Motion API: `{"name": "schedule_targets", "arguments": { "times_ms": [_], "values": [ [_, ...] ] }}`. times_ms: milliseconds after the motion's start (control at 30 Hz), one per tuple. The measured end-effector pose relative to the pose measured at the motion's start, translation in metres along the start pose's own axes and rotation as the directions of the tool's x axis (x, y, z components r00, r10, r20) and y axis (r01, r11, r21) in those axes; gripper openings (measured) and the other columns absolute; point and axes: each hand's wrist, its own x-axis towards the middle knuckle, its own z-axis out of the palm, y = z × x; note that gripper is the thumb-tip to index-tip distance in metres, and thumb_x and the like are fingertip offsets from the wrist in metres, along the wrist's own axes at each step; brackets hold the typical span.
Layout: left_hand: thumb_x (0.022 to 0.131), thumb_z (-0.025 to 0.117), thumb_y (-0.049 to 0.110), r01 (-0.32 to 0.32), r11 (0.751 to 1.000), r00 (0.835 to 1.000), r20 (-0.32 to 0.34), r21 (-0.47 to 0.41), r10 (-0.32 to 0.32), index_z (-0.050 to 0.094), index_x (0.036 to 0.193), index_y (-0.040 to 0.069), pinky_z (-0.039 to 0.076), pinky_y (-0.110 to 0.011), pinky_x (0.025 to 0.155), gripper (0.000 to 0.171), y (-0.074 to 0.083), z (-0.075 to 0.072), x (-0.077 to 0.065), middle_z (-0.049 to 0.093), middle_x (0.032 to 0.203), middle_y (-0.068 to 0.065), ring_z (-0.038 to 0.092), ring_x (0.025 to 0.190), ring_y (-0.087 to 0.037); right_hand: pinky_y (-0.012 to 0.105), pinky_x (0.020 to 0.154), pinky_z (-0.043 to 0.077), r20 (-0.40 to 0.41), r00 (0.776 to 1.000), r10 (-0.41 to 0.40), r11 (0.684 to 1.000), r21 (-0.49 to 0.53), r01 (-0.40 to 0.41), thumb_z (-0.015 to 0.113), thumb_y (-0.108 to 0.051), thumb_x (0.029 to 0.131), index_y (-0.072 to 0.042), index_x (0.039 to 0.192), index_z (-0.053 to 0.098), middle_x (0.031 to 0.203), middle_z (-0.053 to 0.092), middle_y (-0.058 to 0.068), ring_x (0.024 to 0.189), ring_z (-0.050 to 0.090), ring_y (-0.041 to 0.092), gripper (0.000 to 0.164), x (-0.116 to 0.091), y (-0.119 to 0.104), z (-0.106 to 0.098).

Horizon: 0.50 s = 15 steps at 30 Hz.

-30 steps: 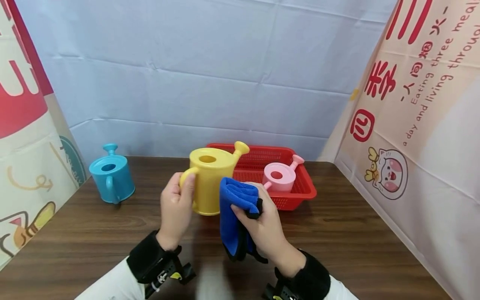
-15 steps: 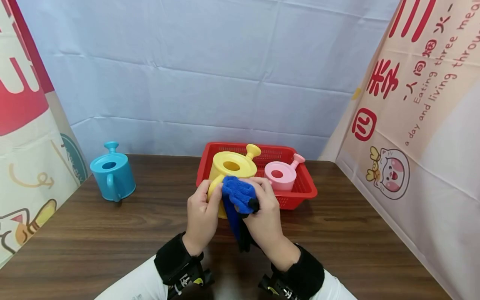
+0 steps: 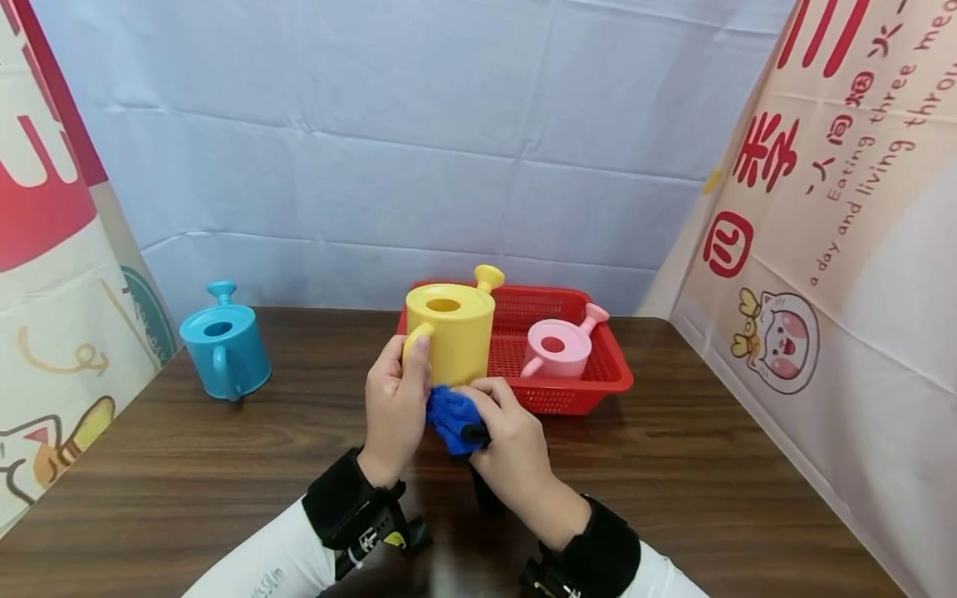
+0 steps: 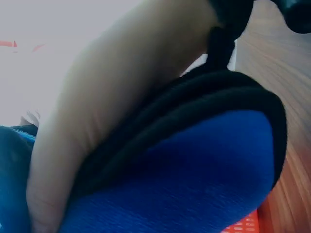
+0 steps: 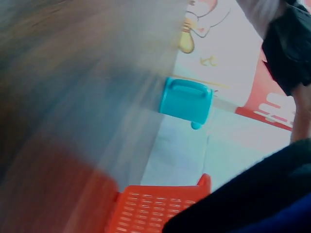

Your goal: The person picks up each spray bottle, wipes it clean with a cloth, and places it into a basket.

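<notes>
My left hand [image 3: 396,407] grips a yellow toy watering can [image 3: 459,340] by its handle, in the middle of the head view. The can is upright, its spout pointing back and right, overlapping the basket's left side. Just right of it, my right hand [image 3: 517,444] pinches a bunched blue cloth [image 3: 452,422] with black edging, at the can's lower front. That same cloth [image 4: 194,170] fills much of the left wrist view. The can's base is hidden behind the cloth and hands.
A red plastic basket [image 3: 622,378] stands at the back of the brown wooden table [image 3: 718,465]. In it sits a pink watering can [image 3: 559,350]. A blue watering can [image 3: 226,353] is at the far left, near a printed curtain [image 3: 67,332].
The yellow can shifted right, dipped with its top tilted toward me, then rose upright again. The cloth moved from beside the can, up to its handle, then down to its lower front.
</notes>
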Motion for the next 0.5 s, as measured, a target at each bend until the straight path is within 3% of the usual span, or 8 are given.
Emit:
{"name": "schedule_targets", "arguments": {
  "times_ms": [167, 367, 500],
  "values": [
    [0.099, 0.046, 0.015, -0.004, 1.000, 1.000, 0.014, 0.030, 0.003, 0.051, 0.086, 0.000, 0.031, -0.026, 0.049, 0.021, 0.000, 0.001, -0.002, 0.036, 0.060, -0.005, 0.037, 0.050, -0.019, 0.036, 0.080, 0.051, -0.031, 1.000, 0.001, 1.000, 0.009, 0.000, 0.085, -0.004, 0.063, -0.007, 0.106, 0.065, 0.101, 0.057, 0.006, 0.091, 0.062, 0.019, 0.048, 0.013, 0.003, -0.010],
    [0.099, 0.046, 0.019, 0.048, 0.997, 0.996, 0.066, 0.057, -0.052, 0.053, 0.087, 0.001, 0.043, -0.027, 0.048, 0.022, -0.005, 0.002, -0.011, 0.042, 0.067, -0.010, 0.050, 0.056, -0.026, 0.040, 0.085, 0.049, -0.153, 0.988, 0.022, 0.999, 0.044, -0.015, 0.082, -0.002, 0.067, -0.003, 0.110, 0.063, 0.105, 0.056, 0.013, 0.097, 0.058, 0.024, 0.047, 0.039, 0.009, -0.028],
    [0.099, 0.048, 0.017, 0.058, 0.996, 0.996, 0.066, 0.064, -0.062, 0.054, 0.088, 0.001, 0.046, -0.027, 0.051, 0.020, -0.006, 0.003, -0.013, 0.044, 0.068, -0.010, 0.054, 0.058, -0.025, 0.041, 0.084, 0.049, -0.149, 0.989, -0.005, 1.000, 0.018, 0.008, 0.082, -0.001, 0.067, -0.002, 0.111, 0.062, 0.105, 0.056, 0.014, 0.095, 0.059, 0.025, 0.048, 0.042, 0.009, -0.031]
  ]
}}
